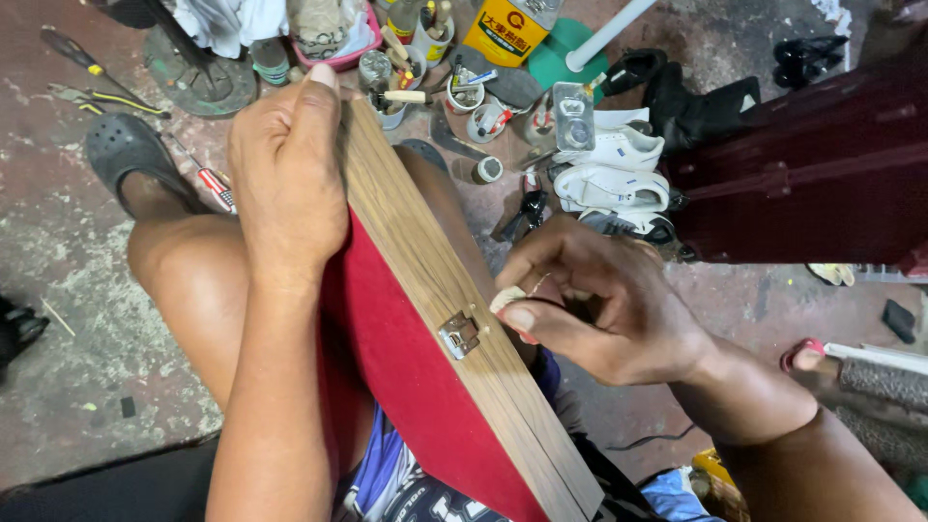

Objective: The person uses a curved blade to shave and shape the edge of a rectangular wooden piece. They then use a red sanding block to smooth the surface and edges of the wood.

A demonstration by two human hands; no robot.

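A wooden box (425,280) with a red lining is propped edge-up across the lap, its grain side turned right. Its far end is gripped by the left hand (285,164), fingers curled tight over the top edge. A small pale scrap (507,298) is pinched between thumb and forefinger of the right hand (599,304), held just beside the metal clasp (460,333) on the box's edge. Beyond, on the floor, white shoes (614,169), a yellow can (510,31), and screwdrivers (82,72) are scattered.
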